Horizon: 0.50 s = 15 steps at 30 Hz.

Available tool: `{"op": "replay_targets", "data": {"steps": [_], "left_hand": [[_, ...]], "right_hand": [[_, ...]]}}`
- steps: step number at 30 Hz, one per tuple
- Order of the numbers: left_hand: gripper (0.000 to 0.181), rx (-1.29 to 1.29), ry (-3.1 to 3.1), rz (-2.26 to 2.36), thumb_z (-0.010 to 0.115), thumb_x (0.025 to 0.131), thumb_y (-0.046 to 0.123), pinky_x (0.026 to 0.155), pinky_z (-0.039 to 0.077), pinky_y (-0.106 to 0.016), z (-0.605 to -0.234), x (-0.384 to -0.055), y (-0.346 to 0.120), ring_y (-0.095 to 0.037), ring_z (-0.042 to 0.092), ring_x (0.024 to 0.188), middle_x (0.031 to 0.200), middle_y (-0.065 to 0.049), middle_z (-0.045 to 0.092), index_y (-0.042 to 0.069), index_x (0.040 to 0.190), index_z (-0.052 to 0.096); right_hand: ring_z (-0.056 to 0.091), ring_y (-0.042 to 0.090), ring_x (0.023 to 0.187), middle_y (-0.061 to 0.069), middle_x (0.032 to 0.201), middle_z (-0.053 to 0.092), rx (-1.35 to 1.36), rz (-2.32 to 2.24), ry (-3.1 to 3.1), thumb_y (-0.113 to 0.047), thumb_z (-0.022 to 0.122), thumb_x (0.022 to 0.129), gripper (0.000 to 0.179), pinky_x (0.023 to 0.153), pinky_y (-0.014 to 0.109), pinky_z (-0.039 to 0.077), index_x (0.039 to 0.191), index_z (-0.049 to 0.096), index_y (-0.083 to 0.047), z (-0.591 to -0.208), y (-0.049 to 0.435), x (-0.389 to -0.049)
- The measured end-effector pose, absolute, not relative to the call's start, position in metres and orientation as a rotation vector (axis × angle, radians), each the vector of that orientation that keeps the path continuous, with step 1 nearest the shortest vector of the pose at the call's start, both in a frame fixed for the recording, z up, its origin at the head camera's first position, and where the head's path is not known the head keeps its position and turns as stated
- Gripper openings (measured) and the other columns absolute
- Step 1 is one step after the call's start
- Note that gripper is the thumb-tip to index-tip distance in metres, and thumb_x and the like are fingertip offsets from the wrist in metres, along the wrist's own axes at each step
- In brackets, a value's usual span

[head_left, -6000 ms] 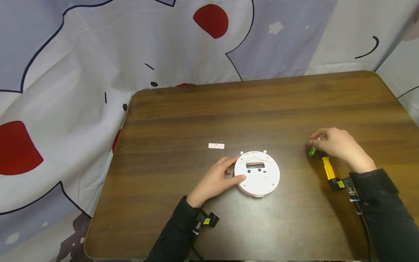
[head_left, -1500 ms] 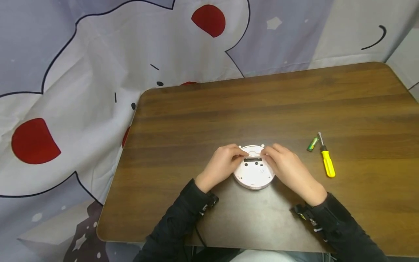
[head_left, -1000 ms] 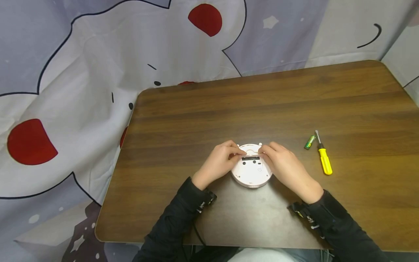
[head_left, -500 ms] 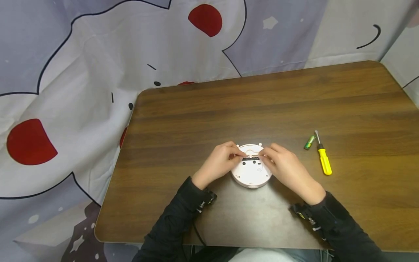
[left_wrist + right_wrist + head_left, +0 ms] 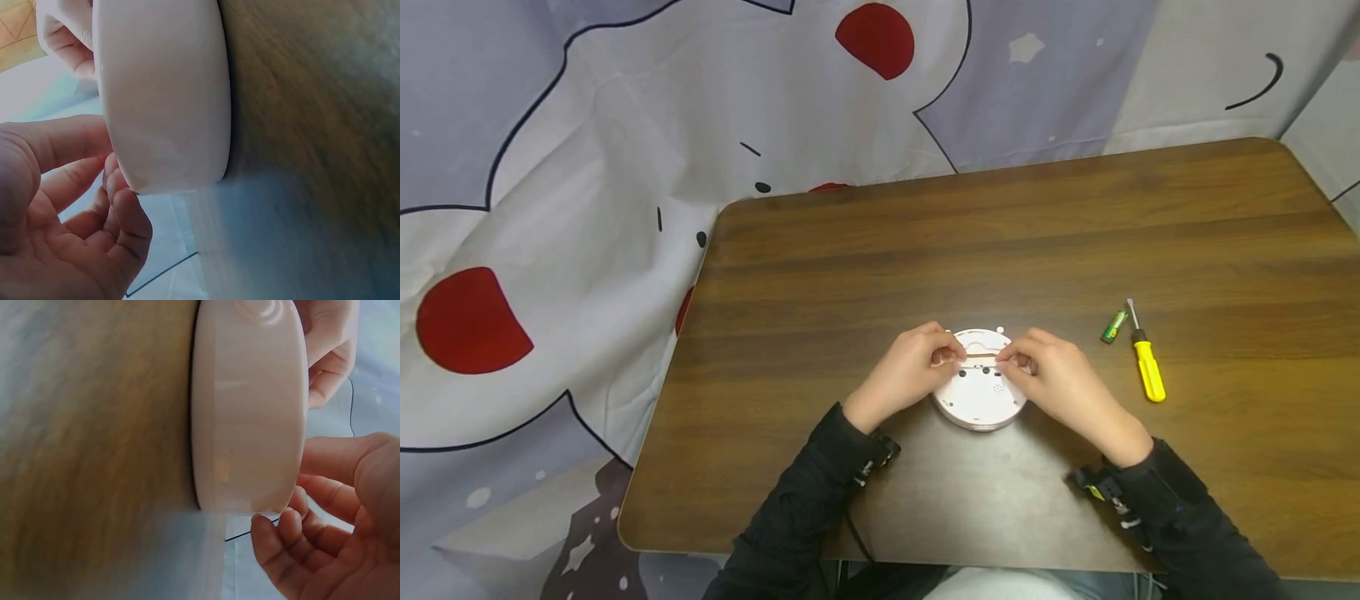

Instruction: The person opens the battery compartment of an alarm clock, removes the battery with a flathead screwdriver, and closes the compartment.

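Observation:
A round white device (image 5: 980, 406) lies on the table with its back up, showing small dark buttons and a cluster of speaker holes. Across its battery slot sits a thin white battery cover (image 5: 981, 362), with a narrow brownish gap along its upper edge. My left hand (image 5: 914, 367) pinches the cover's left end between thumb and fingers. At the right end, my right hand (image 5: 1047, 375) pinches the same cover. Both wrist views show the device's tall white side wall (image 5: 165, 94), with fingertips at its upper rim; the cover itself is hidden there.
To the right lie a small green battery (image 5: 1114, 327) and a yellow-handled screwdriver (image 5: 1148, 367), its tip pointing away, close beside the battery. The brown wooden table (image 5: 850, 267) ends at a patterned curtain (image 5: 625, 125) behind and to the left.
The right hand let go of the battery by the screwdriver and came to the device. The cover left the table; both hands brought it over the slot, whose dark opening is now covered.

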<state>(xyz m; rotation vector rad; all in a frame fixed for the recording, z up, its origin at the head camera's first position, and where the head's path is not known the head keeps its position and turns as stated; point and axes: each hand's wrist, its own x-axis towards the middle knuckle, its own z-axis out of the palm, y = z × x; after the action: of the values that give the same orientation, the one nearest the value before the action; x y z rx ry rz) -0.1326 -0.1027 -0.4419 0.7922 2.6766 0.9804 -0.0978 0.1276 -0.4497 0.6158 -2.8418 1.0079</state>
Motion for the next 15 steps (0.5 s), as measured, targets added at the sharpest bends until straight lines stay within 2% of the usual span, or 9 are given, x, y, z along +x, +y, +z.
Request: {"op": "replay_targets", "data": {"steps": [7,12,15], "left_hand": [[0.028,0.676,2.681,0.994,0.077,0.088,0.015,0.084,0.045,-0.032,-0.443,-0.136,-0.103,-0.023,0.055,0.097,0.103,-0.006,0.056,0.009,0.112,0.066],[0.044,0.578,2.596,1.078,0.079,0.086,0.017,0.089,0.046,-0.033,-0.450,-0.141,-0.106,-0.022,0.056,0.107,0.114,-0.008,0.054,0.007,0.125,0.060],[0.052,0.552,2.518,1.130,0.079,0.086,0.018,0.085,0.045,-0.031,-0.453,-0.146,-0.108,-0.022,0.055,0.102,0.116,-0.010,0.055,0.006,0.132,0.058]], "right_hand": [[0.056,0.021,0.078,0.004,0.086,0.062,0.544,1.061,-2.912,-0.008,0.073,0.089,0.006,0.070,0.038,0.046,0.095,0.075,-0.006,-0.445,0.127,-0.101],[0.056,0.022,0.079,0.004,0.087,0.062,0.518,1.078,-2.935,-0.007,0.072,0.089,0.007,0.071,0.038,0.045,0.096,0.075,-0.007,-0.445,0.127,-0.101],[0.055,0.021,0.078,0.003,0.086,0.062,0.509,1.085,-2.938,-0.009,0.072,0.090,0.008,0.070,0.037,0.044,0.097,0.075,-0.007,-0.445,0.127,-0.102]]}}
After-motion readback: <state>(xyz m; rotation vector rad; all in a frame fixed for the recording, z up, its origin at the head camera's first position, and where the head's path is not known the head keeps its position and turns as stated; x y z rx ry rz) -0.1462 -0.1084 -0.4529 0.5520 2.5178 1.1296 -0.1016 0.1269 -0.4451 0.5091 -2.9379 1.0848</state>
